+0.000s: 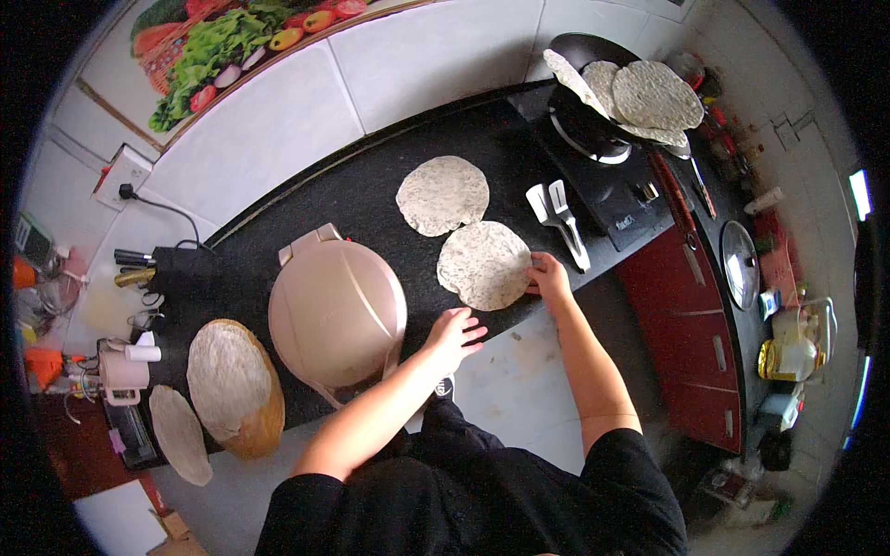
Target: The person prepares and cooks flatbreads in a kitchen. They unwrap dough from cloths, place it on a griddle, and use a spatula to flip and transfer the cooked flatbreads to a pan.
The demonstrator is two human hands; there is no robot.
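My right hand (551, 276) is at the right edge of a round, speckled flatbread (483, 265), its fingertips touching the rim; whether they pinch it, I cannot tell. Just off the near edge of that bread is my left hand (452, 339), holding nothing, fingers spread. A second flatbread (443, 194) lies flat behind the first on the black countertop (361, 187), their edges meeting. To the left sits a closed, beige-pink round electric griddle (337, 313). Two spatulas (560, 219) with pale blades lie right of the breads.
Several flatbreads (657, 94) rest over a black wok (591, 52) on the cooktop (612, 201). Its wooden handle (673, 194) points toward me. At left are dough-like sheets (226, 375), one on a wooden board (261, 424), and a knife block (184, 278). A glass lid (738, 264) lies right.
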